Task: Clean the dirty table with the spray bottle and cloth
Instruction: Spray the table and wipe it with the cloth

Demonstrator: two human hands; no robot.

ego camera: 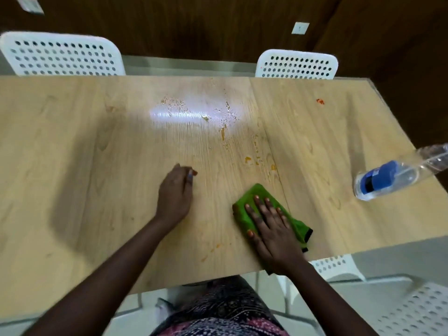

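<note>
The light wooden table carries orange stains and crumbs around its middle, plus a wet shiny patch farther back. My right hand lies flat with spread fingers on a green cloth, pressing it onto the tabletop near the front edge. My left hand rests on the table to the left, fingers curled, holding nothing. A clear spray bottle with a blue top lies on its side at the table's right edge, away from both hands.
Two white perforated chairs stand behind the far edge. More white chairs sit at the near right. A small red spot marks the far right of the table.
</note>
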